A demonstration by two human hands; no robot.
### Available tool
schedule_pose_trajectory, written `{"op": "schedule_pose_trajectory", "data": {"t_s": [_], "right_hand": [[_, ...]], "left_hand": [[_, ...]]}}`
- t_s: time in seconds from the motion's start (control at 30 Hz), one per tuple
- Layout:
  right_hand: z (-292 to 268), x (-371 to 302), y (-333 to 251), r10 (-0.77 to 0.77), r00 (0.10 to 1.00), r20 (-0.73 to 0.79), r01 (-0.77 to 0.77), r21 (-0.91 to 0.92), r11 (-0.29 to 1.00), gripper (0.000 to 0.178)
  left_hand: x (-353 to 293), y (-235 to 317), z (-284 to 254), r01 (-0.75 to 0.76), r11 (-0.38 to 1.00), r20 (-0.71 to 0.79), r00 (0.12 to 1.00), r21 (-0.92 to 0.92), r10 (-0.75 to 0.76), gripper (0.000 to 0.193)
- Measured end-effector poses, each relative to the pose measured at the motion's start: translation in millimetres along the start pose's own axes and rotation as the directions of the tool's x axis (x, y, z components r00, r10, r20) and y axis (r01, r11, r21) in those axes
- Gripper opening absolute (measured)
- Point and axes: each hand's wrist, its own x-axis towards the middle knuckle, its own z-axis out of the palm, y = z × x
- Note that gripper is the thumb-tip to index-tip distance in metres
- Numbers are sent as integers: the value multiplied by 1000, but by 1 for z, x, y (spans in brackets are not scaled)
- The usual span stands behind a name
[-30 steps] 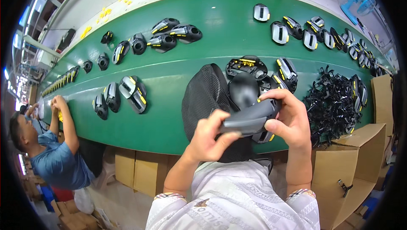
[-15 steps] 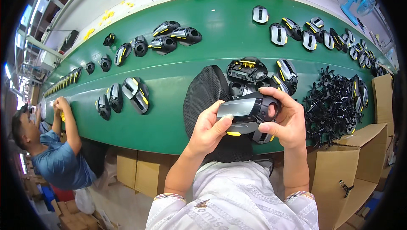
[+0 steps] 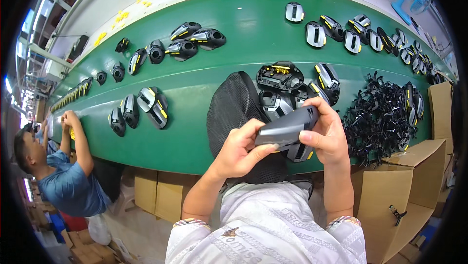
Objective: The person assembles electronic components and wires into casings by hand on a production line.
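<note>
Both my hands hold a black-and-silver plastic housing [image 3: 282, 130] tilted above the bench's near edge. My left hand [image 3: 239, 152] grips its left end, thumb along the lower side. My right hand [image 3: 330, 135] wraps the right end with the thumb pressed on its near face. Just beyond lie more housings, one of them open [image 3: 280, 76] with yellow parts inside and another grey-and-black one [image 3: 327, 81] with yellow tabs. Another silver-topped housing [image 3: 299, 152] shows partly beneath my hands. Left of them is a dark mesh piece [image 3: 231, 105].
Tangled black plastic parts [image 3: 374, 120] are heaped on the green bench [image 3: 195, 86] at right. Further housings [image 3: 153, 108] stand in groups to the left and far right. An open cardboard box [image 3: 385, 205] sits at lower right. At left a person in blue [image 3: 73, 181] works.
My hands have turned the housing, so its round opening and yellow tab no longer show and a plain dark side faces up. Its right end is tipped higher.
</note>
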Motion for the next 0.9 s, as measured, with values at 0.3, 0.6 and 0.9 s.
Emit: {"op": "schedule_pose_trajectory", "data": {"t_s": [0.3,0.6,0.9], "right_hand": [[-2,-2,2,-37,987,-155,48,69,996,27],[-41,-18,-55,-549,830,-99,134,-920,369,41],[-117,-39,-71,-554,781,-288,-287,-954,92,13]], "left_hand": [[3,-7,9,50,932,-125,987,-360,-101,30],[68,3,-66,-33,978,-371,922,206,109,25],[217,-67,-148,204,978,-331,921,-42,-206,33]]}}
